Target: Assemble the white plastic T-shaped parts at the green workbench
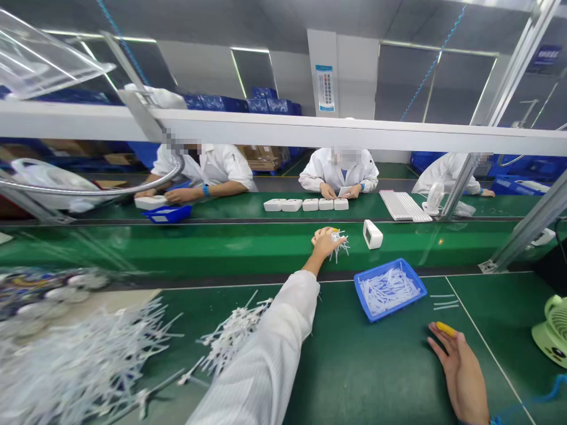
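My left hand [325, 241] reaches out over the green conveyor belt [212, 248]. Its fingers are closed around a bunch of white strips [340, 248], whose thin ends stick out; a bit of yellow shows at a fingertip. Just right of it on the belt stands a white device with a dark screen [372, 235]. My right hand [463, 372] is over the green bench at the lower right, fingers apart and holding nothing, with a yellow finger cot [446, 329] on one finger. Between the hands, on the bench, sits a blue tray [374, 317] of short white strips.
Loose white strips with wider heads form a large pile [101, 354] and a smaller pile [234, 333] at left. A green fan [551, 333] stands at right. Across the belt, people in white coats work beside a row of white boxes [291, 205]. A metal frame bar [274, 127] crosses above.
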Demonstrator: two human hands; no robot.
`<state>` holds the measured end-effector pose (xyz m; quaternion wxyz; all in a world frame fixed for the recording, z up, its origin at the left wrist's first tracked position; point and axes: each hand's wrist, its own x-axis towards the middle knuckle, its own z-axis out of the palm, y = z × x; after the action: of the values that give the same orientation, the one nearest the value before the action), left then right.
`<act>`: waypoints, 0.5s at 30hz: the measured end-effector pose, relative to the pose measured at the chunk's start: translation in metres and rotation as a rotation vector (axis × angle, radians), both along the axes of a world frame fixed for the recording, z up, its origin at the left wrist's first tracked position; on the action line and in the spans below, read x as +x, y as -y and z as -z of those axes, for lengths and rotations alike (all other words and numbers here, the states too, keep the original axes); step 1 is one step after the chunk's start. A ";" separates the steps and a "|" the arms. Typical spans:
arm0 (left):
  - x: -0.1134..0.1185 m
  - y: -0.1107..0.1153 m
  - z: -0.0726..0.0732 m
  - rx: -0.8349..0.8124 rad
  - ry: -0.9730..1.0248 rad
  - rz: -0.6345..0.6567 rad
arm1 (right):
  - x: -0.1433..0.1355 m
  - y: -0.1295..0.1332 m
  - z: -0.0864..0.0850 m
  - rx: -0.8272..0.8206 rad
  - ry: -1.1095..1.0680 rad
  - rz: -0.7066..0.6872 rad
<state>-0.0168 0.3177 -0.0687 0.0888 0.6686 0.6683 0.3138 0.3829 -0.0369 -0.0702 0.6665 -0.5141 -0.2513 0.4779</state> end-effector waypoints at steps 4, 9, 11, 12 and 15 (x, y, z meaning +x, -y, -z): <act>-0.018 0.001 -0.004 -0.001 -0.008 0.029 | 0.001 -0.001 0.002 0.024 -0.027 0.005; -0.035 0.007 -0.015 0.015 -0.009 0.066 | 0.002 -0.005 0.005 0.053 -0.035 0.011; -0.042 0.014 -0.023 0.045 -0.015 0.090 | 0.002 -0.006 0.007 0.066 -0.026 0.020; -0.047 0.019 -0.028 0.064 -0.022 0.110 | 0.001 -0.007 0.007 0.072 -0.020 0.025; -0.074 0.040 -0.049 0.089 -0.067 0.192 | 0.001 -0.007 0.008 0.084 -0.003 0.047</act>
<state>-0.0906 0.2778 -0.0200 0.0665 0.7429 0.5892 0.3107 0.3843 -0.0302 -0.0781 0.6989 -0.4906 -0.2579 0.4520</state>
